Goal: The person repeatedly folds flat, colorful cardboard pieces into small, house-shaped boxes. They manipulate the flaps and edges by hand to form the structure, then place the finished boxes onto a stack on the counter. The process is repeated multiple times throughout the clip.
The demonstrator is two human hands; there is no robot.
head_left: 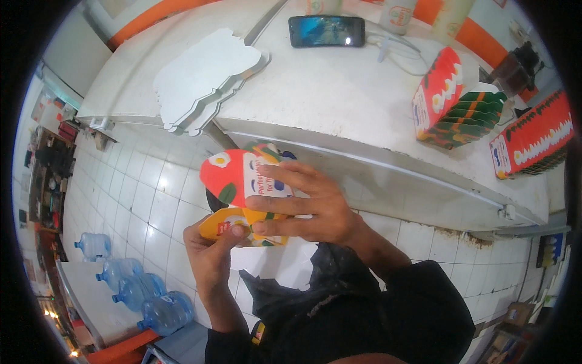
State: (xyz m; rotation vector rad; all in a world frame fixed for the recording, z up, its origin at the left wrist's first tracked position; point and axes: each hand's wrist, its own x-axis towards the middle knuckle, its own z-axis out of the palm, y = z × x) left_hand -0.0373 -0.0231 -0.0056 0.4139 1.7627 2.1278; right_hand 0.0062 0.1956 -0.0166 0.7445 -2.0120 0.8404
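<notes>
Between my two hands, in front of the counter edge, is a paper food box [225, 175] with red and yellow panels, printed flowers and leaves, and a white label patch. It is partly folded. My left hand [209, 255] closes on its yellow panel, with the thumb pressed on top. My right hand [324, 209] lies across the label side, fingers over the panel and gripping it. The right thumb is hidden. On the counter beyond my hands lies a stack of flat white cardboard blanks [200, 76], plain side up.
The white counter [351, 97] also carries a phone [327, 31], a white cable [403, 51] and several cups [397, 15]. Nested red and green boxes [439, 91] stand at the right, with another nested row [533, 136] beside them. Blue water jugs [167, 312] stand lower left.
</notes>
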